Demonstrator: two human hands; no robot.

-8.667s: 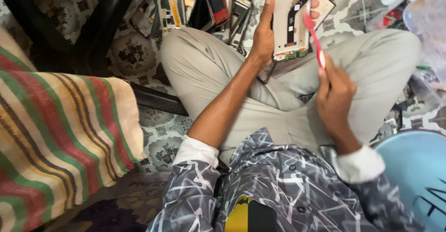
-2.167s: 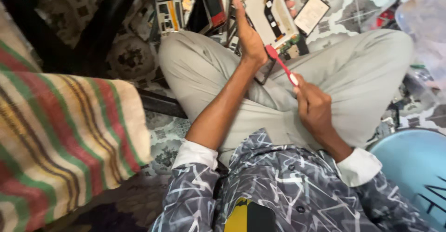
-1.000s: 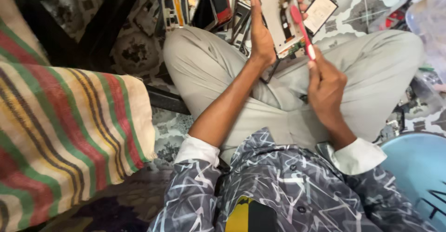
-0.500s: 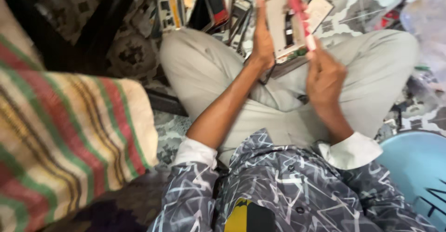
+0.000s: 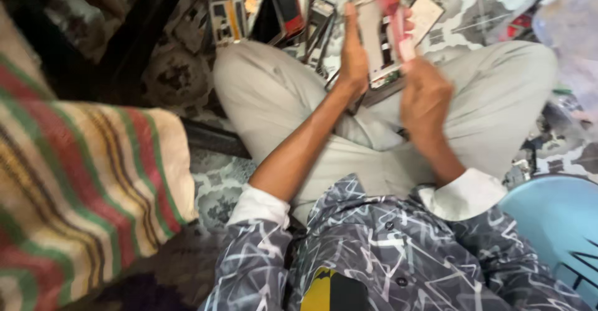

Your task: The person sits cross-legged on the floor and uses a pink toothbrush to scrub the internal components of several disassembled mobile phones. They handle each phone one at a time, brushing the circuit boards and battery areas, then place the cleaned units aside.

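Maybe about to slip: left hand (image 5: 353, 62) gripping flat white opened phone panel (image 5: 377, 33), right hand (image 5: 423, 96) at three o'clock, pinching thin red stick tool (image 5: 395, 15), blurry, could poke little parts.

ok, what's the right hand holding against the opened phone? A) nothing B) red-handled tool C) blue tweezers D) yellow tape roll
B: the right hand grips a red-handled tool laid over the opened phone, which the left hand holds up; the frame is blurred, so the tool's tip is unclear.
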